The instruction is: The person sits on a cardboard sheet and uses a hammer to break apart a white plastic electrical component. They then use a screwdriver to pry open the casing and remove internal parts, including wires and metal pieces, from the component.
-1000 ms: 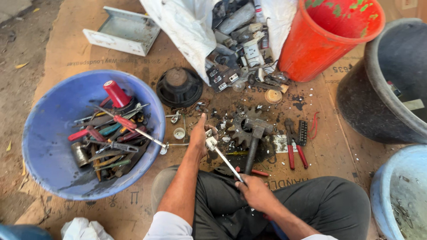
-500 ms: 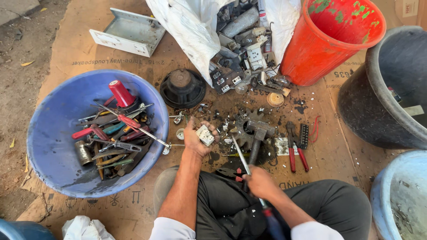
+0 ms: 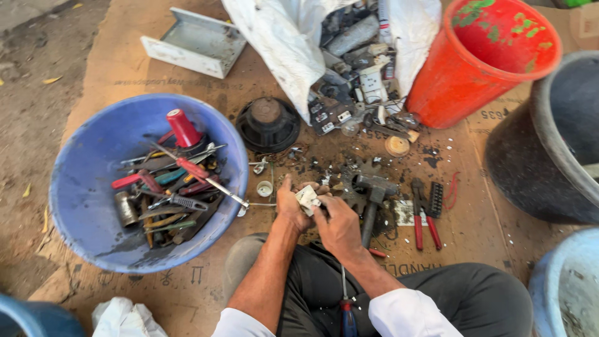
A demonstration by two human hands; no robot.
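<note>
From the head view, your left hand [image 3: 292, 209] and right hand [image 3: 339, 226] meet just above your lap, both closed around a small whitish part [image 3: 307, 198]. The left hand grips it from the left with thumb and fingers curled; the right hand pinches its right side, fingers bent tight. The part sits between the two hands, just left of the hammer [image 3: 373, 198], whose dark head lies on the cardboard [image 3: 106, 93] with the handle pointing toward you.

Take the hammer as the landmark. Beside it to the right lie red-handled pliers [image 3: 424, 218], and a little black comb-like piece [image 3: 436, 200] touches or nearly touches them. Beyond the hammer sits a small round tan disc [image 3: 397, 146], and farther off a white sack [image 3: 293, 43] spills grey and white electrical scrap. Up and to the right of the hammer stands a red bucket [image 3: 480, 68]; a black tub [image 3: 549, 143] is well to the right. Up and left of the hammer lies a dark round speaker [image 3: 268, 123]. Well to the left is a blue basin [image 3: 81, 187] full of screwdrivers and hand tools. A screwdriver [image 3: 346, 306] rests on your lap, its handle toward you, below the right hand.
</note>
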